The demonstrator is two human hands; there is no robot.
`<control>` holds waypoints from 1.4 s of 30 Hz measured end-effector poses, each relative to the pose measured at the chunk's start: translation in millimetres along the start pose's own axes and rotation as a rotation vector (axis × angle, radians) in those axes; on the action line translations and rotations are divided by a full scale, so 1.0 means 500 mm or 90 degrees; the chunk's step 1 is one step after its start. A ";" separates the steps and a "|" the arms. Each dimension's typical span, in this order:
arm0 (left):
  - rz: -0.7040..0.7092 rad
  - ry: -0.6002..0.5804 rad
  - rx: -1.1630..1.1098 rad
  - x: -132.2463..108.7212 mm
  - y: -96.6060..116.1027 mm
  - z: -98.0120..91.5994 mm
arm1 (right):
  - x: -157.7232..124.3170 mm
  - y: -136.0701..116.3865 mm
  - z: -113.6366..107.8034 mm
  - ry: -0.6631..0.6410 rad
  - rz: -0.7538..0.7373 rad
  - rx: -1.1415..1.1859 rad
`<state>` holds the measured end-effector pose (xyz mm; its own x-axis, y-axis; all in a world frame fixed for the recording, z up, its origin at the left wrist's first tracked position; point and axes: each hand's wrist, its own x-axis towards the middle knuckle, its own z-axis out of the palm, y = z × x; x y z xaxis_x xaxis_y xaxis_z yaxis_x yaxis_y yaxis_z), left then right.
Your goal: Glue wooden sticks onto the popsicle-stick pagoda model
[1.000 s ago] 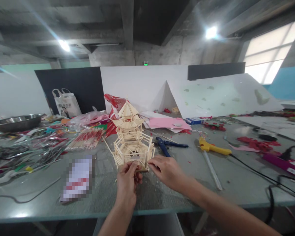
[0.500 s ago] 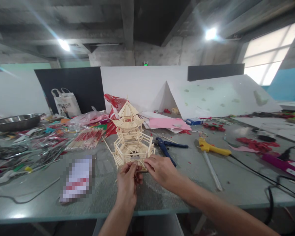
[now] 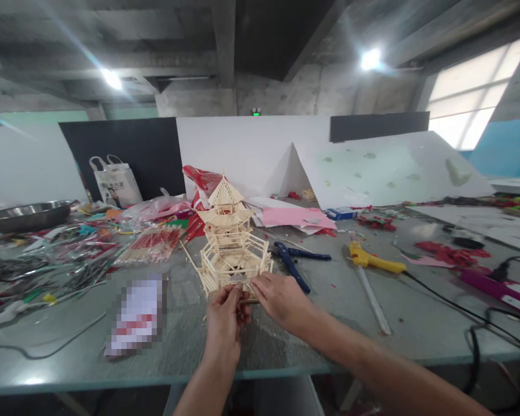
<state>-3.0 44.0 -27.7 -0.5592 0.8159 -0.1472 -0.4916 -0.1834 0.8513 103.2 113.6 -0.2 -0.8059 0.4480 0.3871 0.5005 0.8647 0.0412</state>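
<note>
A small pagoda model point(image 3: 230, 241) built of thin wooden sticks stands on the grey table point(image 3: 286, 346), close to its front edge. My left hand point(image 3: 225, 320) is closed in a pinch on a short wooden stick at the model's front base. My right hand point(image 3: 278, 299) comes in from the right, its fingertips pinched together on the same spot of the base, touching the other end of that stick.
Blue pliers point(image 3: 292, 261) and a yellow glue gun point(image 3: 371, 260) with a glue stick lie right of the model. Packs of red-tipped sticks point(image 3: 153, 242) and plastic bags clutter the left. A metal bowl point(image 3: 28, 215) sits far left. Black cables point(image 3: 481, 323) run along the right.
My right hand has slid left along the model's base toward my left hand. My left hand has hardly moved.
</note>
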 end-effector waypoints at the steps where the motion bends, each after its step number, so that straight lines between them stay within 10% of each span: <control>1: 0.000 0.000 -0.001 0.000 0.000 0.000 | 0.000 0.000 0.002 -0.003 0.000 -0.004; 42: -0.003 -0.008 -0.024 -0.003 0.003 -0.004 | 0.013 -0.010 0.010 0.028 0.049 0.078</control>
<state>-4.1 41.3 -27.3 -0.5481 0.8239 -0.1442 -0.5192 -0.1999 0.8309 94.0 113.4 -2.8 -0.7509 0.5054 0.4250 0.5152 0.8510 -0.1018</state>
